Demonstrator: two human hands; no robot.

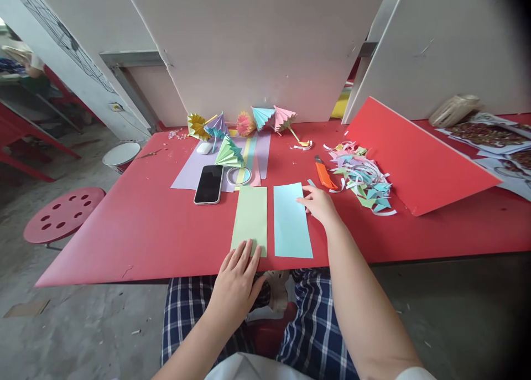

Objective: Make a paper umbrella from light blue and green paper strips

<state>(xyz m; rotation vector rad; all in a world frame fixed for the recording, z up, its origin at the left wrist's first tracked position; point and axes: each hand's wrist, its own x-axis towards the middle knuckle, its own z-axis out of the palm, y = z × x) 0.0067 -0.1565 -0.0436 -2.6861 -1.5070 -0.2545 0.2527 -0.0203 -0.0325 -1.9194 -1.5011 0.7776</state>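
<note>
A light green paper rectangle (251, 217) lies on the red table near its front edge. My left hand (240, 272) rests on its lower end, fingers stretched out flat. Just to the right is a light blue paper rectangle (290, 225), with a narrow strip of table between the two sheets. My right hand (318, 204) has its thumb and fingers closed on the blue sheet's upper right edge. Beyond the sheets are a roll of tape (239, 175) and a black-screened phone (208, 185). An orange utility knife (324, 173) lies past my right hand.
Folded paper umbrellas (230, 152) stand along the back, near purple paper sheets (188, 167). Paper scraps (365, 175) are heaped at right beside a tilted red board (418, 159). White panels (257, 48) rise behind the table. A red stool (64, 214) stands at left.
</note>
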